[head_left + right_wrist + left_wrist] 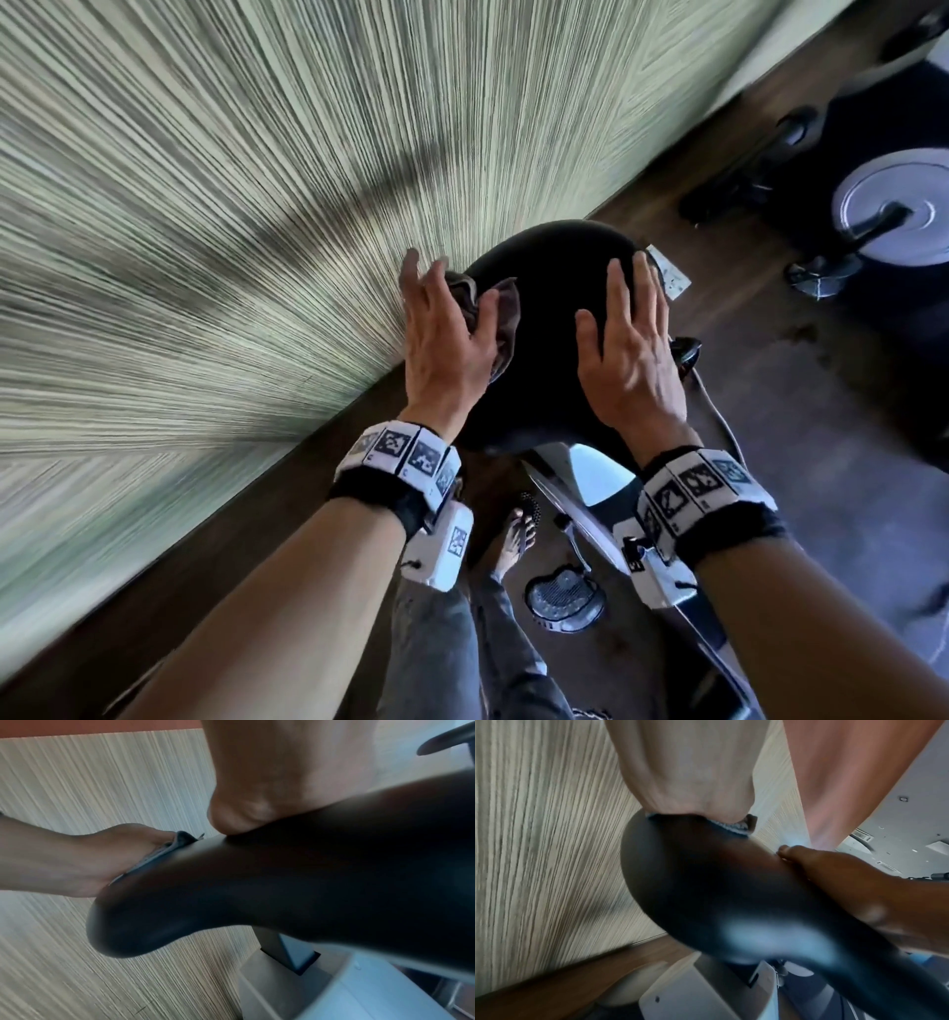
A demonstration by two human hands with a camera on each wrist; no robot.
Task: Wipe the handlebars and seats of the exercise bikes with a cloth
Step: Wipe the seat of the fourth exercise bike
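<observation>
Cloth is what you work with, and it looks soft, thin and light. It bends and bunches up with ease, so I think it can slip out from under your palm if you only push it. Take hold with the thumb and fingers round a fold, not at a loose corner.

Your left hand lies on top of the cloth, on the left side of the seat. The fingers are mostly straight and spread, and the thumb is tucked against a fold of the cloth. You press it down; you do not squeeze it in a fist. In the left wrist view a gray edge of the cloth peeks out from under your palm.

Your right hand lies flat on the right side of the seat, fingers straight. It holds nothing. It just rests there, maybe to keep the seat from turning.

Next comes the seat itself. It is black, smooth and a bit shiny, so it is likely slippery under the cloth. It looks firm and sits on a post, with the bike frame below it.

Right beside the seat is a striped wall. Farther off on the dark floor stands another bike.
</observation>
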